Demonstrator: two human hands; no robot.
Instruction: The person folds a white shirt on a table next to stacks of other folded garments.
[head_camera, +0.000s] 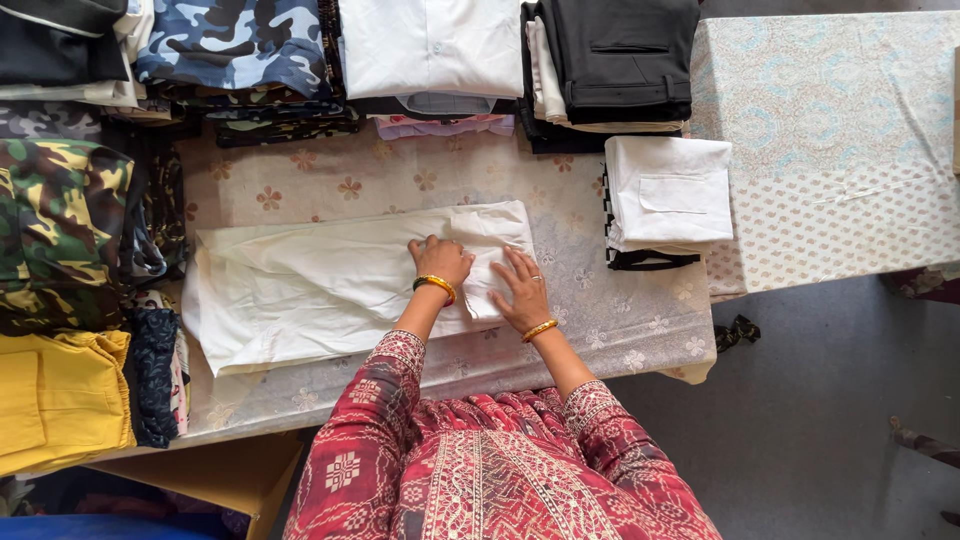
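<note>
Here, both hands lie flat on a white garment (320, 285) spread on the surface (620, 320). The left hand (440, 258) and the right hand (522, 290) press down side by side on the right end of the cloth, where it is folded over into a thicker part. Neither hand grips anything; the fingers are spread out and flat. Each wrist wears a gold bangle.

The garment lies right in front of the person. Its long side runs left to right, and most of it stretches away to the left of the hands. The left hand is nearer to that long, loose part. The cloth looks thin, soft and a bit wrinkled.

The surface wears a pale cover with small flowers. Just to the right sits a neat folded white shirt (668, 195) with a pocket. Along the far edge are stacks of folded clothes: a blue camouflage pile (235, 45), a white pile (430, 45) and a black pile (620, 55). On the left are green camouflage clothes (60, 220) and something yellow (55, 400). The person's sleeves are red with a pattern.
</note>
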